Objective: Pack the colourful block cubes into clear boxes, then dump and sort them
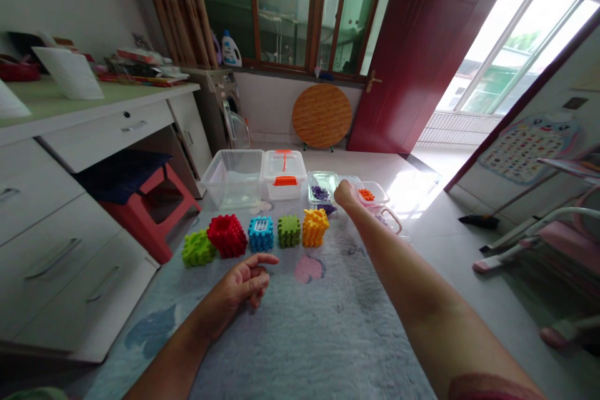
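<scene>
The right hand (345, 194) is stretched far out, fingers curled in; I cannot tell if it holds anything. Just left of it, purple pieces (320, 193) sit in a clear tub (329, 179), with more in front. Right of it, orange pieces (366, 194) sit in another tub (383, 192). The left hand (241, 283) is nearer, with its pointer finger out, the others bent, and nothing in it. Past it, a row of bumpy blocks stands on the gray-blue cloth (323, 331): a lime block (197, 250), a red block (233, 244), a blue block (261, 241), a green block (289, 232) and a yellow block (314, 230). Behind are a big clear bin (234, 186) and a box with orange clips (296, 166).
</scene>
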### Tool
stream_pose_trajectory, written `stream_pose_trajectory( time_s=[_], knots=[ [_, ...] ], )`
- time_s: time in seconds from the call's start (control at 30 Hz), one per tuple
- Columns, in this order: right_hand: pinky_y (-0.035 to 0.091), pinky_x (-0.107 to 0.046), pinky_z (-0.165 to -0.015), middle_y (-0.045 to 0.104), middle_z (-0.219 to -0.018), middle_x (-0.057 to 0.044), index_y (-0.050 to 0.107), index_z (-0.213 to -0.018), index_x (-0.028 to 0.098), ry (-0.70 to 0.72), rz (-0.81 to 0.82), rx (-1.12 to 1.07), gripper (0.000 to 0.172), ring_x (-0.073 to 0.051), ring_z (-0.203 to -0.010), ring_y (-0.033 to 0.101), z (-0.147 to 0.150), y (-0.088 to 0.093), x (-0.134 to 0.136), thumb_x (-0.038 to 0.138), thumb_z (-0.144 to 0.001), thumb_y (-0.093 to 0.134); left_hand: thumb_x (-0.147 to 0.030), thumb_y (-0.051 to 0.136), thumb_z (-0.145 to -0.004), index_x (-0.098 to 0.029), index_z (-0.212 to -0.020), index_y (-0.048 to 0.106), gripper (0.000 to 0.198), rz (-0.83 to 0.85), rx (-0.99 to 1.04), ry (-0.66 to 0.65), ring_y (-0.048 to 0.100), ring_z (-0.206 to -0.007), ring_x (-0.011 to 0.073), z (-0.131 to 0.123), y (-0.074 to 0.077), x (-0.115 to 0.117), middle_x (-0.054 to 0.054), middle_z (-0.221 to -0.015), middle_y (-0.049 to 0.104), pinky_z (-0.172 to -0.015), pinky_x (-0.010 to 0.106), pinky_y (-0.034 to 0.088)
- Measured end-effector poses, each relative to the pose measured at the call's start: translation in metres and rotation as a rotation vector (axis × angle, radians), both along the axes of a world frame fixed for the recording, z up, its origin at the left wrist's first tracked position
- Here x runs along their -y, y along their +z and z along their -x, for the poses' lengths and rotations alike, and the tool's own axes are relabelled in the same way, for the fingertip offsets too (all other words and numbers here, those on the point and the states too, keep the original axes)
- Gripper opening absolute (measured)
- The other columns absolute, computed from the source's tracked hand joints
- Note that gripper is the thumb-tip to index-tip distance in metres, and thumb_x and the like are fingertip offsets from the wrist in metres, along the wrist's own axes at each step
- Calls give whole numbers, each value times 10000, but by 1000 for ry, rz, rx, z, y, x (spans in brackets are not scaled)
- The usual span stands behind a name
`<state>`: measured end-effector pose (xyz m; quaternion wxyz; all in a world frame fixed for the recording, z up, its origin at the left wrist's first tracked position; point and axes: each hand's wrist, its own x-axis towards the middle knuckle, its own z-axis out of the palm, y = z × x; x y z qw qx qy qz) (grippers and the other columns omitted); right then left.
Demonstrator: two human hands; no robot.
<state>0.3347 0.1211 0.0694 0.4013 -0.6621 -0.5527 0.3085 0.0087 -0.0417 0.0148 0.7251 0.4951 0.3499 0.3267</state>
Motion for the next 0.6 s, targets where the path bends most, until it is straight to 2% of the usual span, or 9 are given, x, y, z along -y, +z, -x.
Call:
stream_pose_trajectory(
  time_s=[0.1, 0.17, 0.27, 0.33, 0.47, 0.6],
  knots=[
    [389, -491, -1009, 574, -1241, -245, 645, -1115, 122, -113, 51, 227, 346, -384, -1243, 481, 9, 11, 7, 322, -836, 687, -397, 712, -786, -197, -1167, 580, 450, 4, 3, 3, 394, -464, 56, -1, 3, 1, -60, -635, 495, -465, 193, 350],
    [306, -512, -1064, 547, -1296, -242, 631, -1161, 134, -125, 44, 340, 453, -415, -1313, 389, 15, 20, 10, 360, -778, 717, -403, 714, -783, -191, -1159, 580, 452, 3, 4, 0, 390, -457, 54, -2, 4, 1, -62, -631, 492, -451, 190, 340],
    [243, -541, -1098, 466, -1419, -177, 556, -1316, 202, 27, 32, 628, 648, -395, -1355, 328, 27, 28, 10, 476, -747, 700, -412, 715, -782, -185, -1148, 585, 449, -9, 1, -9, 398, -457, 57, -2, 5, 2, -63, -628, 489, -446, 189, 341],
    [224, -554, -1105, 421, -1470, -134, 554, -1339, 266, 170, 47, 789, 656, -377, -1369, 316, 33, 30, 7, 510, -746, 688, -418, 719, -777, -180, -1141, 593, 453, -15, -8, 0, 408, -465, 61, -2, 6, 2, -61, -629, 489, -455, 192, 353],
    [227, -531, -1111, 420, -1486, -59, 618, -1270, 370, 323, 71, 822, 523, -334, -1385, 312, 39, 25, 1, 502, -768, 680, -430, 730, -757, -174, -1126, 605, 467, -12, -5, 23, 401, -456, 58, -3, 10, 3, -59, -618, 488, -450, 188, 340],
    [233, -534, -1113, 399, -1506, -39, 628, -1262, 401, 396, 86, 825, 490, -343, -1388, 310, 38, 21, 0, 496, -785, 683, -431, 733, -751, -178, -1126, 604, 470, -6, -10, 7, 399, -455, 56, -4, 11, 3, -63, -613, 482, -457, 188, 346]
  ],
)
